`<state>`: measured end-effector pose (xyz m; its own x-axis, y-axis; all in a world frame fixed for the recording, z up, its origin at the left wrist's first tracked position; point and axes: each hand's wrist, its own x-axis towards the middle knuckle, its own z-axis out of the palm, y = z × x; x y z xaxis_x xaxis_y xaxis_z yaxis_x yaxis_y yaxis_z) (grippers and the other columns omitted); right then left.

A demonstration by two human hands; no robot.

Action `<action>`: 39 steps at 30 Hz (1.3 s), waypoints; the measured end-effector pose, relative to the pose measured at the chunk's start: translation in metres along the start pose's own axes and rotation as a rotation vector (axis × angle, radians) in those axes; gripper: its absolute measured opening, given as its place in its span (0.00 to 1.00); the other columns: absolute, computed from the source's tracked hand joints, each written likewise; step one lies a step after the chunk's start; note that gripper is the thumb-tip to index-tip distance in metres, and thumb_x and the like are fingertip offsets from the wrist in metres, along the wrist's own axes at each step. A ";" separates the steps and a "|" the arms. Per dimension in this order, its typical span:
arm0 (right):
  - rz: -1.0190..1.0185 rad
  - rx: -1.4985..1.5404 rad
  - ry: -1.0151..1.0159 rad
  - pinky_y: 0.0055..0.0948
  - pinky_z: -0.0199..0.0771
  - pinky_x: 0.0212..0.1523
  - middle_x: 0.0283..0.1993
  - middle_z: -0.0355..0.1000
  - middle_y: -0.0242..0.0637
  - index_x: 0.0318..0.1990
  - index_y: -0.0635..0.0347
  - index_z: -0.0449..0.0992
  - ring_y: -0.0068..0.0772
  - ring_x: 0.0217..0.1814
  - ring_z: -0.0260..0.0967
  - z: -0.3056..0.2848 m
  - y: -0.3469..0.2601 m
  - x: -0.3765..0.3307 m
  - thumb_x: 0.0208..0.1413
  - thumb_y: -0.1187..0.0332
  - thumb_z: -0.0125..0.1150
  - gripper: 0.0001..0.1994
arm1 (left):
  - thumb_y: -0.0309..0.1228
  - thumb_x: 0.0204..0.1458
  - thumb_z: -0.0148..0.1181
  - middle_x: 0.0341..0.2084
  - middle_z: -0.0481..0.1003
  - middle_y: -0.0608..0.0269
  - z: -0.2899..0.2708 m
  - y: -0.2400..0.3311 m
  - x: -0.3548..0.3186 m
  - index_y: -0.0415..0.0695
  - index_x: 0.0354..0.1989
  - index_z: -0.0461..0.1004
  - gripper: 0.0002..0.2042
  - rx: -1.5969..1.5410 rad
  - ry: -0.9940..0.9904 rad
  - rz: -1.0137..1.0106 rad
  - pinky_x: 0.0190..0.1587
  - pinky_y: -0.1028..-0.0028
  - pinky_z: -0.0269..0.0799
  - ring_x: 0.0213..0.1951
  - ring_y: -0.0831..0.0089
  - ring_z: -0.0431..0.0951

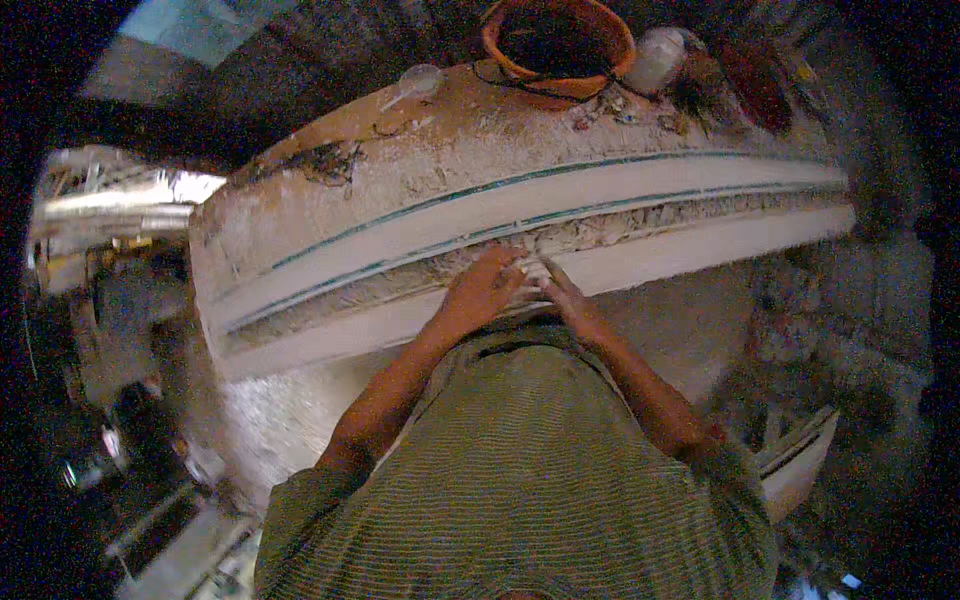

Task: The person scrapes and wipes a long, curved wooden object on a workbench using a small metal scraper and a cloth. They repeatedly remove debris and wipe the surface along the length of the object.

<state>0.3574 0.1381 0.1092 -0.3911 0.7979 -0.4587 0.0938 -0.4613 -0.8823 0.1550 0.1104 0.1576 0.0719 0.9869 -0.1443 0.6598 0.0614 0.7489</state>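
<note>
White plaster moulding (560,215) lies directly under my hands; my left hand (487,288) presses flat, fingers spread, into its rough channel, my right hand (566,296) touching alongside, fingers extended. An orange basin (557,45) sits beyond them.

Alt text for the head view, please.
Both hands, left hand and right hand, press into the rough middle groove of a long white plaster moulding on a workbench. An orange basin sits behind.
</note>
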 end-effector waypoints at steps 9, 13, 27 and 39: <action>-0.654 -0.980 -0.371 0.41 0.78 0.53 0.57 0.71 0.49 0.63 0.58 0.70 0.43 0.53 0.75 -0.170 -0.042 0.072 0.59 0.67 0.64 0.24 | 0.32 0.55 0.66 0.60 0.70 0.51 0.106 0.007 -0.058 0.44 0.63 0.70 0.26 -0.057 0.689 -0.416 0.69 0.55 0.58 0.64 0.50 0.67; -0.535 -1.284 -0.622 0.45 0.80 0.53 0.62 0.68 0.45 0.63 0.52 0.71 0.49 0.54 0.75 -0.263 -0.082 0.067 0.56 0.72 0.64 0.25 | 0.35 0.58 0.64 0.60 0.72 0.52 0.132 -0.006 -0.115 0.44 0.61 0.72 0.23 -0.161 0.896 -0.555 0.68 0.57 0.59 0.63 0.53 0.68; -0.654 -1.741 -0.853 0.49 0.80 0.49 0.56 0.75 0.43 0.54 0.51 0.78 0.52 0.52 0.76 -0.296 -0.117 0.105 0.60 0.68 0.56 0.16 | 0.36 0.59 0.63 0.61 0.71 0.53 0.172 0.054 -0.103 0.49 0.60 0.74 0.21 -0.105 0.894 -0.698 0.70 0.55 0.54 0.64 0.54 0.65; -0.988 -1.581 -0.878 0.48 0.80 0.49 0.58 0.75 0.39 0.56 0.48 0.79 0.49 0.51 0.77 -0.289 -0.090 0.118 0.55 0.74 0.58 0.20 | 0.35 0.58 0.64 0.59 0.70 0.52 0.194 0.044 -0.109 0.50 0.61 0.72 0.22 -0.074 0.878 -0.629 0.70 0.54 0.51 0.65 0.52 0.64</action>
<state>0.5674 0.3859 0.1036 -0.9885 -0.0670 -0.1353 -0.0275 0.9612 -0.2746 0.3213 -0.0230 0.0807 -0.8439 0.5359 -0.0250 0.3424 0.5739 0.7439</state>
